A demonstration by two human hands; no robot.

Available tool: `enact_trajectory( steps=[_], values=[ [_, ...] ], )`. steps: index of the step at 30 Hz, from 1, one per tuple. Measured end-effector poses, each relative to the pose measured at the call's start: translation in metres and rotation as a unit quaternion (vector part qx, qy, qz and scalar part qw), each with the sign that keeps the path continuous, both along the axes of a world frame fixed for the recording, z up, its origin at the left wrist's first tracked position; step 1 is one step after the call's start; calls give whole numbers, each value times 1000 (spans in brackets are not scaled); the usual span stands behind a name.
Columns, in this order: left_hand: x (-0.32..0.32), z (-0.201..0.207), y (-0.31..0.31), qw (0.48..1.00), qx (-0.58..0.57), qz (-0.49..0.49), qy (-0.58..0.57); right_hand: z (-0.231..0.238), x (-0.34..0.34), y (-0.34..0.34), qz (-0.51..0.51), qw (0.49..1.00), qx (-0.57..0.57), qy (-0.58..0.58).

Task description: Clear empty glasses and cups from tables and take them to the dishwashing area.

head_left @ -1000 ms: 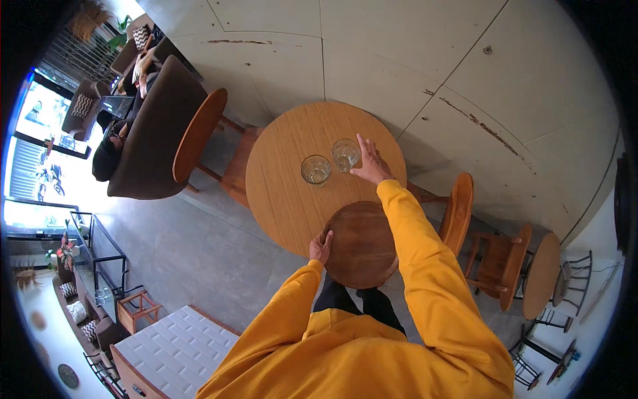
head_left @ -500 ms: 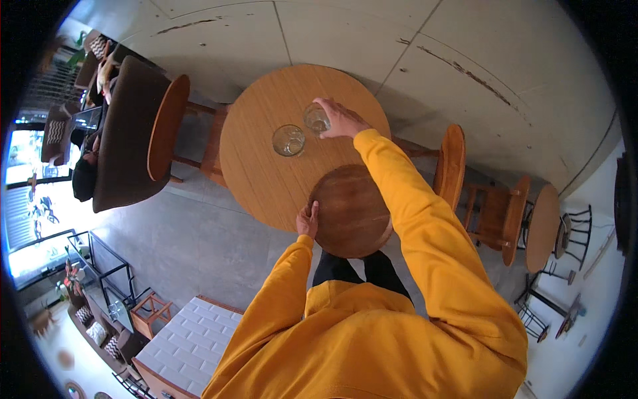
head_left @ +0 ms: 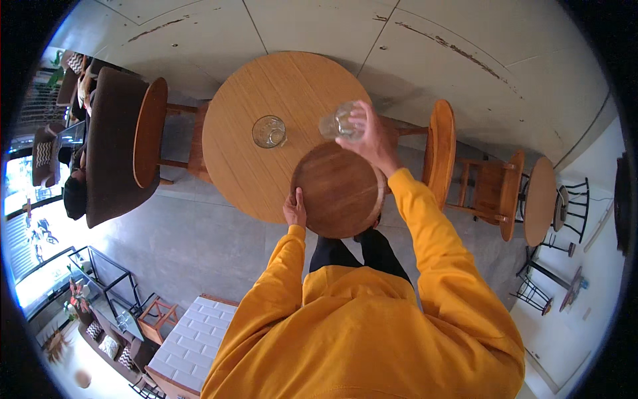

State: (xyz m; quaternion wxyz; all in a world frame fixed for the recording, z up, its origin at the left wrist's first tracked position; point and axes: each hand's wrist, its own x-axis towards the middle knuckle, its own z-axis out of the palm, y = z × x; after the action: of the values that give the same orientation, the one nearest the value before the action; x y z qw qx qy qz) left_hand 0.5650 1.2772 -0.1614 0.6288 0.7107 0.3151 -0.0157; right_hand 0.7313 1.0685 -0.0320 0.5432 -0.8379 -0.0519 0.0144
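My right hand [head_left: 372, 136] is closed around a clear drinking glass [head_left: 337, 125], which is tilted and held above the table, near the far right edge of a round wooden tray [head_left: 339, 189]. The hand and glass are slightly blurred. My left hand [head_left: 295, 209] grips the tray's left rim, thumb on top and the other fingers mostly hidden beneath. The tray overlaps the near right edge of a round wooden table [head_left: 246, 86]. A second clear glass [head_left: 269, 132] stands upright on the table, left of the tray.
Wooden chairs stand at the table's left [head_left: 149, 133] and right [head_left: 440, 153]. Behind the table is a pale panelled wall [head_left: 312, 26] with scuffs. A white-tiled tabletop [head_left: 193, 339] is at lower left, and a dark sofa back [head_left: 119, 146] stands beyond the left chair.
My right hand has lifted the glass off the table and carried it rightward and toward the tray, tilting it. My left hand still holds the tray.
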Motion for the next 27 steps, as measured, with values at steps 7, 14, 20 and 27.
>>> enact_trajectory(
  steps=[7,14,20,27],
  values=[
    [31,-27,-1,998,-22,43,-29,-13,-82,4,25,997,-67,39],
    [45,-21,-12,994,-70,71,-47,-25,-95,29,40,995,-92,25],
    [42,-20,-6,999,-23,18,12,-22,-92,37,59,991,-111,52],
    [43,-29,6,999,0,-50,22,-28,-92,34,76,992,-86,52]
  ],
)
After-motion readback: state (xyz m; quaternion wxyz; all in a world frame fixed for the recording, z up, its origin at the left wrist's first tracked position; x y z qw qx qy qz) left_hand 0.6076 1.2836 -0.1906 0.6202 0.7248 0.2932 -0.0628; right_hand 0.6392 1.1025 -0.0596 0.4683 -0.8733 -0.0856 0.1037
